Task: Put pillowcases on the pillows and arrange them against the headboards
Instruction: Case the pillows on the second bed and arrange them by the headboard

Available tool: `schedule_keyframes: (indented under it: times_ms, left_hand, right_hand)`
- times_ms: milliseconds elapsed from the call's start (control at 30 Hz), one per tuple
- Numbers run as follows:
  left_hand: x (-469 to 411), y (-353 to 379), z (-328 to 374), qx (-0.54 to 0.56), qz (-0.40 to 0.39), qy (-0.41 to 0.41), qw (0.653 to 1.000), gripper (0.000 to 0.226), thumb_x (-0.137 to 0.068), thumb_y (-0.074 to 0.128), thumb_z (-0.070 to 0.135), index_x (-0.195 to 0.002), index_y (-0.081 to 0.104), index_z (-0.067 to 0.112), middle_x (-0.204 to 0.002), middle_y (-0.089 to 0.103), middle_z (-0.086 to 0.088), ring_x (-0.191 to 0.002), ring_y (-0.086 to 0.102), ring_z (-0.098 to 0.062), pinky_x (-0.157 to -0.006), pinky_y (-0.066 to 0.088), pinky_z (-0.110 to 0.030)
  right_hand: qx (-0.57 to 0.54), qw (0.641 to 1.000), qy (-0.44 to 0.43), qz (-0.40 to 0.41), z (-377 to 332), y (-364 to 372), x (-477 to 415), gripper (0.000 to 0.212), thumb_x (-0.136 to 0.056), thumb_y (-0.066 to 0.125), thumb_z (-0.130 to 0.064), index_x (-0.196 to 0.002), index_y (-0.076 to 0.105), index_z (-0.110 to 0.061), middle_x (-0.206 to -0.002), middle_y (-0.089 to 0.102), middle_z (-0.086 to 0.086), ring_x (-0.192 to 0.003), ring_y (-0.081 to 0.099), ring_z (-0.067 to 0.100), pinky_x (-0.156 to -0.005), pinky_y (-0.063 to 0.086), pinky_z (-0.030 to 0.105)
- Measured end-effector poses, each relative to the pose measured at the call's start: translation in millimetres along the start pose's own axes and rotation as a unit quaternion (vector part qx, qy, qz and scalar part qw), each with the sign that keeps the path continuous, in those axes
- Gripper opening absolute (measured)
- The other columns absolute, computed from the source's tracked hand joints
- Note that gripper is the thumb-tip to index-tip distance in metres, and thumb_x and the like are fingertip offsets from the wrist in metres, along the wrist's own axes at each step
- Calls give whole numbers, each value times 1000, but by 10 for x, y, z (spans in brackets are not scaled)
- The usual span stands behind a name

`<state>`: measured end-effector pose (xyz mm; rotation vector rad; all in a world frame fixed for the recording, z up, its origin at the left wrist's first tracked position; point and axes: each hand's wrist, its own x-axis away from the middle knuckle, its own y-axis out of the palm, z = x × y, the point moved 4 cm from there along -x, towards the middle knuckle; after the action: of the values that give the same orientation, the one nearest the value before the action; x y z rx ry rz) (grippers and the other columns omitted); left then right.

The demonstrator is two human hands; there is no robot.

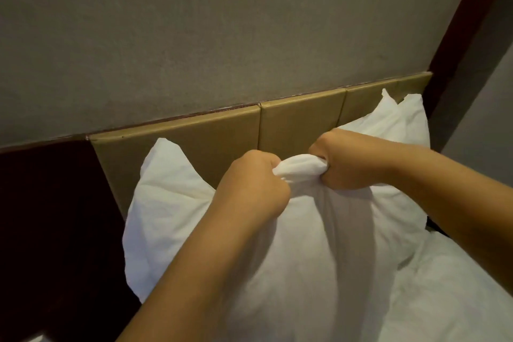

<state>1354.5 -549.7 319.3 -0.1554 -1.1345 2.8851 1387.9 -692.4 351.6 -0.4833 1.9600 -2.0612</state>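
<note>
A white pillow (177, 211) in a white pillowcase stands upright against the tan padded headboard (299, 125). My left hand (252, 186) and my right hand (349, 161) are both closed on the bunched middle of its top edge (301, 168), close together. The pillow's two top corners stick up on either side of my hands. Behind it at the right, a second white pillow (408, 116) leans on the headboard, partly hidden by my right arm.
White bedding (444, 294) covers the mattress at the lower right. A dark wood panel (50, 216) flanks the headboard on the left, and a dark wood post (455, 44) rises at the right. A grey wall (222, 30) fills the view above.
</note>
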Motion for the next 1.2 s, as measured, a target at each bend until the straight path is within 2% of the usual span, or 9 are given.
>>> schedule_keyframes:
  times_ms: [167, 367, 500, 567, 700, 800, 900, 1033, 1200]
  left_hand:
    - [-307, 281, -250, -63, 32, -64, 995, 21, -86, 67, 15, -105, 64, 22, -95, 61, -2, -91, 58, -21, -88, 53, -38]
    - [-658, 349, -617, -123, 107, -105, 981, 12, -86, 65, 18, -88, 58, 27, -86, 60, -1, -85, 60, -24, -80, 54, -38]
    - [-800, 460, -882, -169, 57, -151, 972, 8, -87, 67, 22, -89, 59, 22, -88, 61, -2, -82, 60, -23, -79, 54, -37]
    - [-836, 499, -945, -173, 46, -154, 972, 11, -88, 68, 24, -95, 60, 21, -88, 59, -1, -83, 59, -20, -77, 52, -33]
    - [-867, 535, -914, -171, 29, -157, 972, 8, -89, 66, 24, -91, 58, 22, -88, 57, -2, -86, 59, -22, -77, 50, -32]
    - [-853, 626, -837, -168, 2, -135, 976, 7, -89, 64, 20, -87, 58, 21, -82, 57, -2, -81, 57, -21, -73, 49, -31]
    - [-781, 715, -710, -144, 15, -93, 985, 11, -88, 63, 14, -80, 58, 21, -75, 55, 0, -76, 56, -19, -68, 47, -28]
    - [-786, 539, -507, -122, 83, -52, 988, 21, -80, 56, 1, -66, 55, 17, -66, 53, -1, -68, 54, -21, -60, 44, -31]
    - [-792, 295, -411, -113, 130, -25, 985, 22, -83, 61, 3, -69, 56, 20, -65, 49, 4, -72, 54, -19, -64, 46, -28]
  right_hand:
    - [2, 1000, 1, -10, 156, 392, -376, 27, -75, 62, -9, -59, 47, -24, -60, 49, -6, -66, 53, 24, -57, 42, 29]
    - [33, 996, -37, 75, 177, 586, -843, 14, -80, 58, -12, -75, 49, -22, -77, 51, -2, -74, 45, 21, -72, 27, 27]
    - [15, 999, -17, 39, 221, 821, -1022, 12, -86, 53, -9, -91, 60, -18, -91, 61, 4, -89, 58, 26, -79, 41, 33]
    - [1, 1000, -6, 21, 230, 924, -1029, 16, -88, 53, -9, -101, 63, -13, -98, 64, 7, -84, 55, 24, -80, 46, 34]
    - [-32, 999, 5, 35, 321, 937, -957, 11, -87, 56, -7, -95, 53, -15, -92, 58, 6, -80, 53, 22, -72, 48, 32]
    - [-4, 999, 8, 30, 399, 971, -914, 30, -83, 63, -13, -110, 49, -16, -108, 59, 7, -96, 54, 24, -84, 51, 37]
    - [94, 995, 15, -6, 425, 1099, -906, 34, -85, 62, -28, -117, 54, -21, -121, 51, 6, -115, 45, 26, -97, 38, 41]
    - [102, 994, 25, 24, 404, 1087, -903, 19, -88, 53, -18, -104, 62, -17, -110, 65, 4, -102, 61, 27, -83, 41, 34]
    - [131, 982, 16, 132, 338, 787, -986, 16, -90, 51, -15, -100, 62, -14, -105, 65, 6, -98, 60, 28, -72, 32, 32]
